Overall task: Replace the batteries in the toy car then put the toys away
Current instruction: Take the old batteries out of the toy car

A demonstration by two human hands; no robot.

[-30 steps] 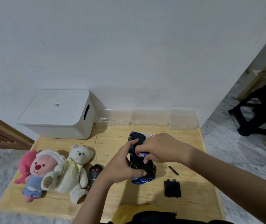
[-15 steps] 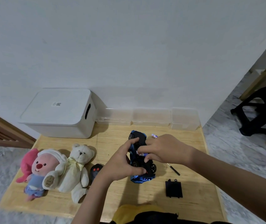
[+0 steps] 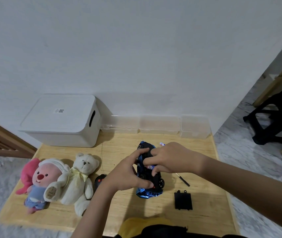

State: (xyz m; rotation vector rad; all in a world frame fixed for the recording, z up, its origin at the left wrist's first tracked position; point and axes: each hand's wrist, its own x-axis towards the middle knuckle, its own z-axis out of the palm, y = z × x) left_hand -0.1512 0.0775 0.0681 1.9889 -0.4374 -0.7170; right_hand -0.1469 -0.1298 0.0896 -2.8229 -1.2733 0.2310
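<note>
Toy car (image 3: 149, 172): lying upside down near the middle of the tabletop (image 3: 205, 219).
Left hand (image 3: 126, 176): its grip is holding the car's side.
Right hand (image 3: 169, 159): its grip is pinching a battery (image 3: 149, 167) at the car's belly.
Feel: probably light, hard, smooth plastic; best held by both sides.

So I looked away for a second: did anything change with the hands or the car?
Hardly anything. The left hand still grips the upturned toy car, and the right hand still works a battery into its underside. The battery cover and screwdriver haven't moved.
</note>
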